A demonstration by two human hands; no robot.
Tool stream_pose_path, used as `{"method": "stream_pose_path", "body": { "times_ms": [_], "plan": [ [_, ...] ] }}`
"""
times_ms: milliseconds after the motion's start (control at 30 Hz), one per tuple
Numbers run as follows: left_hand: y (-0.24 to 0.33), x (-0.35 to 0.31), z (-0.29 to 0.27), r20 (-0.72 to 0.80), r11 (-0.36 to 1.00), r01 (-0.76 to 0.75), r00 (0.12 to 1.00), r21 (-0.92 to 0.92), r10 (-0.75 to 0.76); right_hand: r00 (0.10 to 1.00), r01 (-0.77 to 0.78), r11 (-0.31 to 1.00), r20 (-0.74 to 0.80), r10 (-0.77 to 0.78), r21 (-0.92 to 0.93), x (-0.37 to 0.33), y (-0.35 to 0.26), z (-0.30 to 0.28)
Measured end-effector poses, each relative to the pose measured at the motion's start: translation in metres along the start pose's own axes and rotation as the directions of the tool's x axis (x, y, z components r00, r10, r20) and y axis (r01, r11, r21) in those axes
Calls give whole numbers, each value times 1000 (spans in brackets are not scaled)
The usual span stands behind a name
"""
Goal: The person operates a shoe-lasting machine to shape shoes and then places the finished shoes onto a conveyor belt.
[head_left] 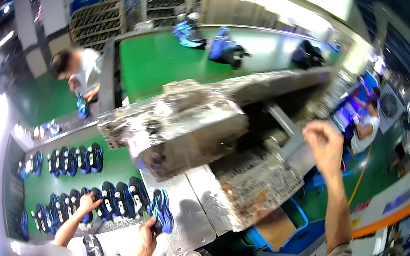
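My left hand (148, 236) is closed on a blue sandal-like shoe (161, 210) with dark parts, at the near edge of a metal worktop (190, 224). My right hand (325, 143) is raised to the right of a film-wrapped machine (189, 130). Its fingers are curled together, and I cannot make out anything between them. To the left, a co-worker's hand (89, 202) reaches onto a row of black and blue shoes (122, 198) on a green belt (61, 184). A dark strapped piece (94, 250) lies on the worktop before the co-worker.
Behind the machine runs another green belt (153, 56) carrying blue and black shoes (224, 46). At far left a person (84, 71) handles a blue shoe. A blue-framed chair (277, 230) stands below the machine. Shoe racks (96, 25) line the back.
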State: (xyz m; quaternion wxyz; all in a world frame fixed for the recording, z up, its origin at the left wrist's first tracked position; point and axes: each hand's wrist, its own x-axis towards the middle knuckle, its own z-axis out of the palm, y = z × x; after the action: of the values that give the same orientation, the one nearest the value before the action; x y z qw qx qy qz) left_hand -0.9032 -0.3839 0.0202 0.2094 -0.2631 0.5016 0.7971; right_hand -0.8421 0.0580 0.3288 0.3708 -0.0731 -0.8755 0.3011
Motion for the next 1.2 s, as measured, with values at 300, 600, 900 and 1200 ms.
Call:
{"method": "stream_pose_path", "body": {
  "times_ms": [300,600,900,1200],
  "plan": [
    [64,305,33,-192,987,-108,973,116,129,881,-160,911,360,305,-381,329,60,165],
    [137,466,-21,-219,482,-137,762,866,610,700,-280,960,680,221,-24,382,63,261],
    [14,233,55,223,442,-595,731,672,645,954,119,981,256,-156,156,307,-3,257],
    [12,-66,201,823,810,-160,184,564,-537,680,692,719,-280,-678,-60,145,-83,55]
  ]
}}
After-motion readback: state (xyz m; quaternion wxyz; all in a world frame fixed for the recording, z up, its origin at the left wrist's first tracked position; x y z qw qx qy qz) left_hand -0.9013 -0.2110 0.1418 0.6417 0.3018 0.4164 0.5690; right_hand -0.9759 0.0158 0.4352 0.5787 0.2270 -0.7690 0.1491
